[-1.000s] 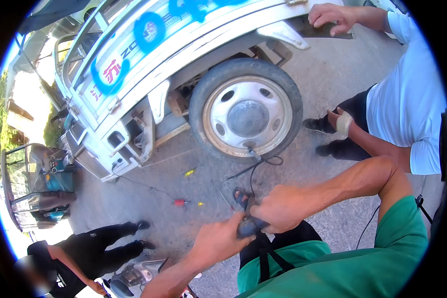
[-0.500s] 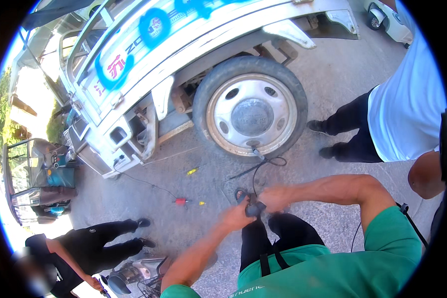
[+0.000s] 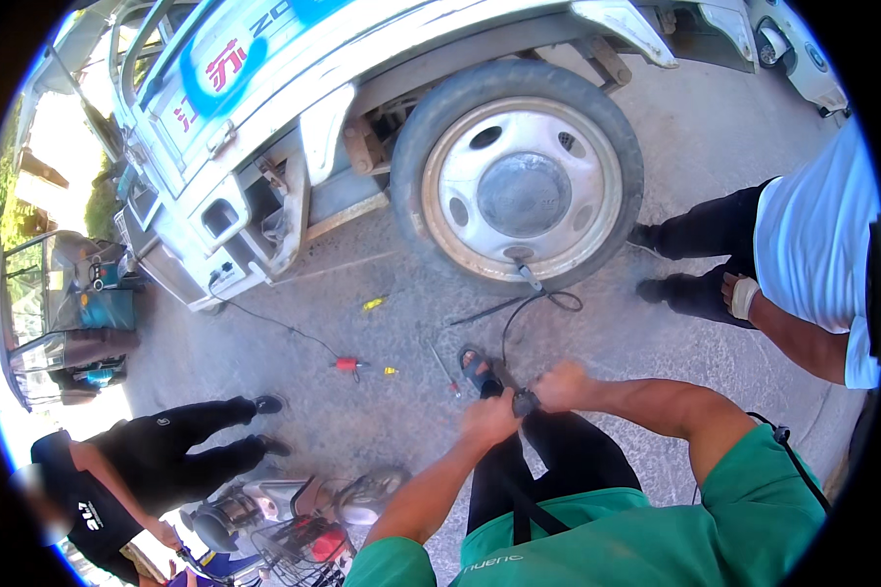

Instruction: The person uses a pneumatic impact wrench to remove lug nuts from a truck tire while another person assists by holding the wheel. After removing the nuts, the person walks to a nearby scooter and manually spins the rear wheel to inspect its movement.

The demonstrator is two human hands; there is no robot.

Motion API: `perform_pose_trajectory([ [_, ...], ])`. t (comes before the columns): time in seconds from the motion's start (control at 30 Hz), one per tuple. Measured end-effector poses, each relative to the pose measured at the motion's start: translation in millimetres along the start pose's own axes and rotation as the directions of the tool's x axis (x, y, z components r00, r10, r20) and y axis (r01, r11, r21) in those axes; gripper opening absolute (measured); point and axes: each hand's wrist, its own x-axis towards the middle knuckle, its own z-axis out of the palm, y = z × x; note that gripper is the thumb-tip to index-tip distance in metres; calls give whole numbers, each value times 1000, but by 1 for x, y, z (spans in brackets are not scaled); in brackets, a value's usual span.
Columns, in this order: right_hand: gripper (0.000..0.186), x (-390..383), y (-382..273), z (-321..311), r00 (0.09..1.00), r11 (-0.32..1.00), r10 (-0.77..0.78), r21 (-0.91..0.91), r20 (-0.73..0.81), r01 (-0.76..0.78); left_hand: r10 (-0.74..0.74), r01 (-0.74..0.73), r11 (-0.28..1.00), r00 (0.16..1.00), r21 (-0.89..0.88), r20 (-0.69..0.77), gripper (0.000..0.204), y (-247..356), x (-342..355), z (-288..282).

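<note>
My left hand (image 3: pixel 489 419) and my right hand (image 3: pixel 558 386) are closed on a dark handle-like object (image 3: pixel 524 401) between them, over my legs. A black hose (image 3: pixel 507 325) runs from near my hands, looping on the pavement, to a fitting (image 3: pixel 525 274) at the bottom of the wheel rim. The wheel (image 3: pixel 465 186) with silver rim and black tire is on a white truck (image 3: pixel 328 127) with pink and blue markings. A rod tool (image 3: pixel 443 364) lies beside my sandaled foot (image 3: pixel 476 370). A red object (image 3: pixel 347 364) and small yellow objects (image 3: pixel 372 304) lie nearby.
A person in a white shirt (image 3: pixel 812 225) stands at right, another in black (image 3: pixel 88 499) at lower left. A scooter (image 3: pixel 294 519) is by my left side, an open three-wheeled vehicle (image 3: pixel 59 323) at far left, a white vehicle (image 3: pixel 803 59) at upper right.
My hands have dropped farther from the camera with the held object. The white-shirted person's hand has left the truck bed and is down by their legs. The view has shifted slightly.
</note>
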Motion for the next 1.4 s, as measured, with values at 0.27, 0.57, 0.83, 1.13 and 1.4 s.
perform_pose_trajectory([
  [0.27, 26, -30, -50, -119, 983, 997, -6, 75, 181, -8, 61, -60, 998, 996, -14, 60, 54, 6, -32, -100],
  [0.57, 33, -121, -125, -308, 987, 990, -138, 35, 85, 136, 107, -108, 994, 992, 16, 67, 52, 100, -167, -280],
  [0.83, 19, 14, 12, 3, 996, 999, -12, -44, 85, 15, -45, 43, 996, 999, -75, -22, 40, -6, 22, 20],
  [1.13, 21, -32, -63, -167, 965, 953, -136, 296, 226, 65, -61, 66, 997, 989, -35, 132, 58, 15, -68, -138],
  [1.4, 24, -96, -93, -269, 971, 965, -238, 114, 2, 237, -33, 32, 999, 999, 13, 14, 59, 97, -139, -247],
])
